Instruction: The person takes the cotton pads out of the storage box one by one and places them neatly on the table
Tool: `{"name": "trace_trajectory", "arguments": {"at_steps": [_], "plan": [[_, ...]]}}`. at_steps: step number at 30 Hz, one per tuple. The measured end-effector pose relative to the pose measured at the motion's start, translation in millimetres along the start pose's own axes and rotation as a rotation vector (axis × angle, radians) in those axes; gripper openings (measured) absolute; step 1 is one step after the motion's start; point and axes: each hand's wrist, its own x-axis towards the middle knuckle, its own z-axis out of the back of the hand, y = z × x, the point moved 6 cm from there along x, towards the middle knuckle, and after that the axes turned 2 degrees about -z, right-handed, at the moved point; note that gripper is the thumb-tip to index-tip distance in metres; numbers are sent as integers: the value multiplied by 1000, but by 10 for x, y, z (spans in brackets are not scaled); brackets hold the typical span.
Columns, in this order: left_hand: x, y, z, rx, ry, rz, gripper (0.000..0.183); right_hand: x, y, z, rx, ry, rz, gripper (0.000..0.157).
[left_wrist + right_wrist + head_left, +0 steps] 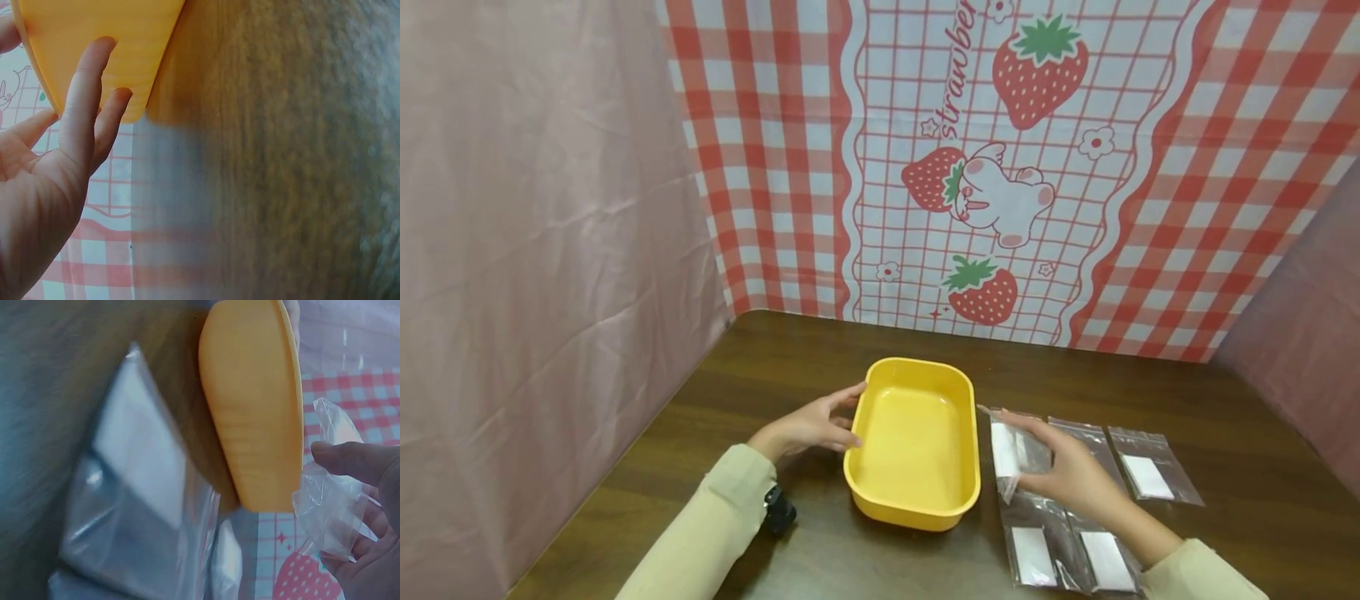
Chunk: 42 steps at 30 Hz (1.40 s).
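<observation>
A yellow plastic tub stands on the table with nothing inside it. At its left side my left hand holds the wall, thumb over the rim and fingers along the outside, as the left wrist view also shows. Just right of the tub my right hand pinches a clear zip bag containing something flat and white. The right wrist view shows that crinkled bag between thumb and fingers. Beneath and beside this hand lie more such bags, among them one at the near side.
Another zip bag lies farthest right, and one more is near my right wrist. The brown wooden table meets a strawberry-print checked cloth at the back. Pink curtains hang at the sides.
</observation>
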Motion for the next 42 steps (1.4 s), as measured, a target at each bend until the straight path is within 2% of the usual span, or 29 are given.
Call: {"name": "trace_trajectory", "arguments": {"at_steps": [7,14,18,20,25,27,36,39,42], "plan": [[-4,4,4,-12,10,-5,89,-259,-82,144,-51,-12,17,76],[12,4,-4,-18,18,-7,89,-526,-215,311,31,53,19,75],[13,4,-7,-27,18,-2,90,-685,-311,417,-17,73,58,75],[10,7,-4,-31,14,3,90,-760,-378,459,-7,105,67,75],[3,10,3,-25,13,3,91,-961,-627,564,37,207,16,74],[-2,8,4,-21,12,4,90,-1043,-742,616,40,223,15,74],[-6,13,4,-26,14,10,90,-1339,-1176,814,2,246,146,77],[-12,6,7,-31,13,12,90,-1397,-1271,848,-20,228,184,77],[-10,2,4,-31,18,6,90,-1444,-1367,861,14,247,197,76]]}}
